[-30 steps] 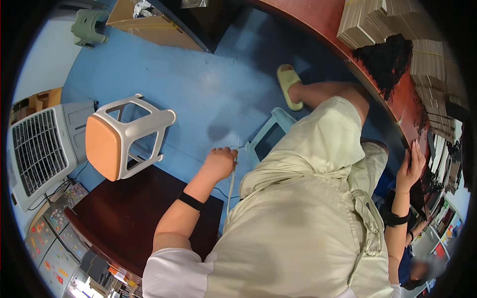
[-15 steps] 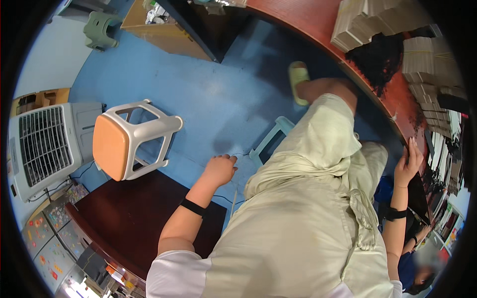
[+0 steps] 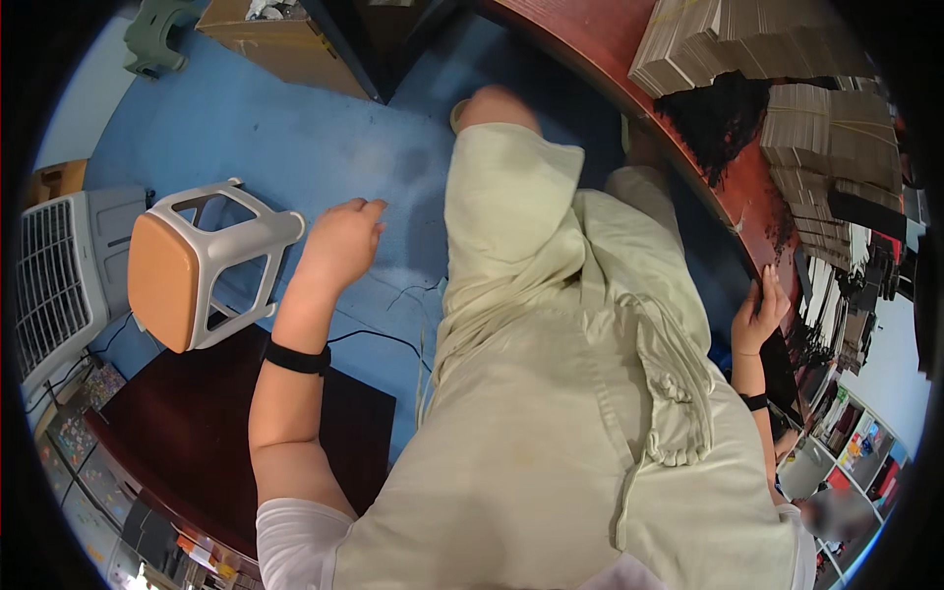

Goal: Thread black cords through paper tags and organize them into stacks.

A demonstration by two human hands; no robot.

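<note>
My left hand (image 3: 344,239) hangs in the air over the blue floor, to the right of a white plastic stool (image 3: 236,231) with an orange seat. Its fingers are loosely bent, a little apart, and nothing shows in them. On the right, my right hand (image 3: 760,315) rests with outstretched fingers against the edge of a red-brown table (image 3: 752,221). It holds nothing. Stacks of pale card pieces (image 3: 821,128) stand on that table, beside a heap of black stringy material (image 3: 713,118).
A grey air cooler (image 3: 64,280) stands at the left. Below the stool is a dark wooden tabletop (image 3: 236,433). A cardboard box (image 3: 280,44) and a green stool (image 3: 157,37) are at the far side. A black cable (image 3: 379,336) lies across the floor. Someone else is at the lower right.
I have stepped forward, with one knee now farther ahead. My left hand has swung forward and left. The right hand stays at the table edge. The light-blue stool is out of sight.
</note>
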